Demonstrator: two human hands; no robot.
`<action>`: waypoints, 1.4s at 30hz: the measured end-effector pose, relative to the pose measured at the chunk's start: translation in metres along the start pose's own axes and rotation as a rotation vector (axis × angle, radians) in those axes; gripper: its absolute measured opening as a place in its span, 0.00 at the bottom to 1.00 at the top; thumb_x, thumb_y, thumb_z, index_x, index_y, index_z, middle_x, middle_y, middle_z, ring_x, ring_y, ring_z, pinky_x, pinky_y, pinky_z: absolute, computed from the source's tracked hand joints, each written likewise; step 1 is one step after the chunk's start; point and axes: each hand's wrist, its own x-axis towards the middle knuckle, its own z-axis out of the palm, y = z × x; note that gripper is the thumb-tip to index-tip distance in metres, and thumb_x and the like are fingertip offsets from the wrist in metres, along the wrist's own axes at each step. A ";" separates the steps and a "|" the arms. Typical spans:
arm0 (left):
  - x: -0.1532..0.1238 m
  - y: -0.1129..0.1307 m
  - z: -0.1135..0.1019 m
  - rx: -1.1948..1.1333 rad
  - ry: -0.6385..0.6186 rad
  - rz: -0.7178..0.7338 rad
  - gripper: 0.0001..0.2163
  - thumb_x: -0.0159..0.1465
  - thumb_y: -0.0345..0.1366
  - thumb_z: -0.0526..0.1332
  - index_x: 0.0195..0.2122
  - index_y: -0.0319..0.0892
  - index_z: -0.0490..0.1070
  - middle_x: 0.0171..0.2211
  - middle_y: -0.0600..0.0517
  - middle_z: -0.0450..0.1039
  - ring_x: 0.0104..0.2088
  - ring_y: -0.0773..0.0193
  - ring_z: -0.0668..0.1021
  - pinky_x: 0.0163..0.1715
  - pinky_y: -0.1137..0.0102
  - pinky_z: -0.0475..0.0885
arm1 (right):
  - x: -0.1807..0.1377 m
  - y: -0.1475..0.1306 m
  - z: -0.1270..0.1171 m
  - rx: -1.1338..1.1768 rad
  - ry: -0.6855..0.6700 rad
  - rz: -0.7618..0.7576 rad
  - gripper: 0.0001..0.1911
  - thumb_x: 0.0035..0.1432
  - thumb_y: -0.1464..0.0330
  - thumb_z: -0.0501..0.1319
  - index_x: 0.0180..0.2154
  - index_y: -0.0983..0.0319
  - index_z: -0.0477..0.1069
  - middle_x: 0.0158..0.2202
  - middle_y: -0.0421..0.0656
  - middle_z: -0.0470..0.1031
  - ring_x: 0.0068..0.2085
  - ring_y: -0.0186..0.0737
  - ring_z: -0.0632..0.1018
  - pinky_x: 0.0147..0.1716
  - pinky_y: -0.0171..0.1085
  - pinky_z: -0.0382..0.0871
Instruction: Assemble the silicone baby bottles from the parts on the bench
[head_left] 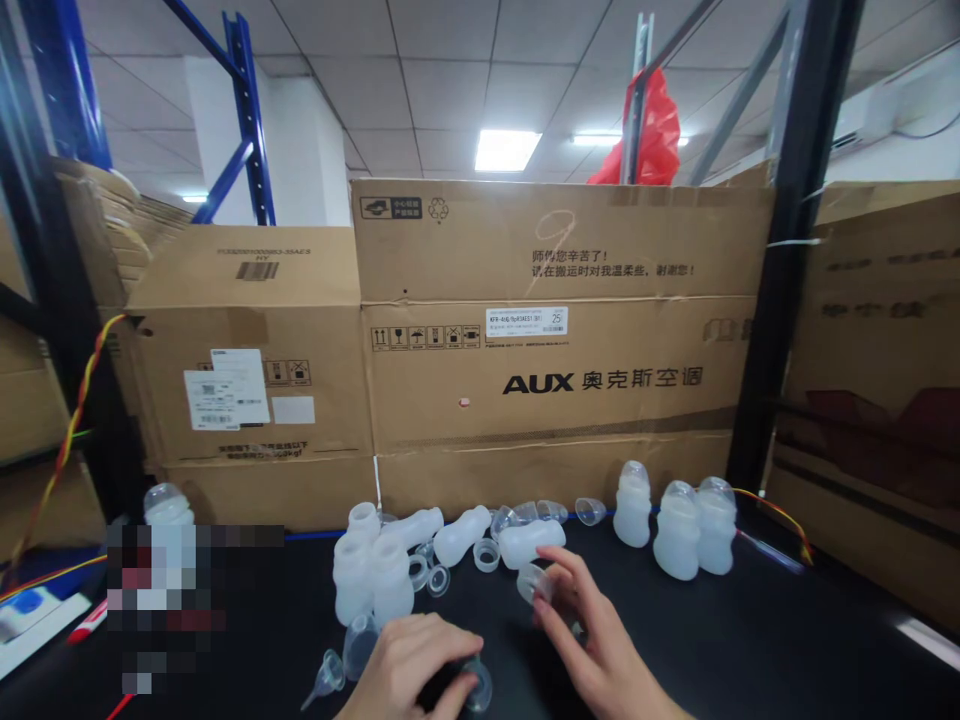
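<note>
Bottles lay scattered along the far edge of the black table (750,650), and the hands worked at its near edge. At far left a capped bottle (166,505) stood alone, beside a blurred patch that could not be read. The left hand (409,665) rested low on the table, fingers curled around a clear ring (478,685); how firmly it gripped could not be told. Just left of it lay a clear dome cap (358,643) and a small nipple (328,678).

The right hand (592,640) was raised a little, thumb and forefinger pinched on a small clear cap (534,582). That cap sat just near of a lying bottle (531,541), whose long axis ran left to right, mouth toward the left. So the right hand was the nearer one to it; the bottle lay far and slightly left of the pinch.

Further right, three capped bottles (679,525) stood upright in a group.

Behind everything rose cardboard boxes. The big box (555,380) bore "AUX" with Chinese characters, a white label (526,321) with "25", handling symbols, and a handwritten "9". The left box (247,360) carried white shipping labels, too small to read.
</note>
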 end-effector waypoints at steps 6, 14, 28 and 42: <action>0.001 0.007 -0.009 0.043 0.035 -0.106 0.15 0.63 0.28 0.65 0.51 0.45 0.73 0.41 0.51 0.84 0.40 0.63 0.86 0.44 0.71 0.83 | 0.004 -0.018 -0.003 -0.051 -0.081 -0.184 0.06 0.75 0.69 0.54 0.49 0.59 0.68 0.48 0.43 0.72 0.49 0.32 0.76 0.52 0.29 0.71; -0.013 0.005 -0.009 0.091 0.033 -0.240 0.24 0.65 0.45 0.67 0.61 0.47 0.70 0.55 0.45 0.80 0.54 0.55 0.82 0.54 0.63 0.83 | 0.001 -0.040 0.017 -0.042 -0.306 -0.198 0.07 0.73 0.69 0.57 0.49 0.60 0.72 0.51 0.45 0.70 0.52 0.33 0.76 0.58 0.30 0.71; 0.003 0.013 -0.015 -0.162 -0.070 -0.261 0.10 0.67 0.33 0.65 0.49 0.49 0.72 0.45 0.53 0.81 0.45 0.63 0.82 0.48 0.68 0.78 | -0.004 -0.030 0.025 -0.031 -0.301 -0.063 0.15 0.72 0.64 0.60 0.58 0.57 0.67 0.59 0.45 0.70 0.61 0.36 0.73 0.64 0.33 0.67; 0.008 0.014 -0.008 -0.276 -0.045 -0.460 0.07 0.73 0.40 0.59 0.43 0.46 0.76 0.36 0.53 0.79 0.38 0.65 0.80 0.42 0.71 0.73 | 0.006 -0.043 0.034 0.109 -0.136 0.198 0.23 0.75 0.49 0.54 0.52 0.60 0.74 0.43 0.44 0.79 0.45 0.37 0.80 0.48 0.33 0.70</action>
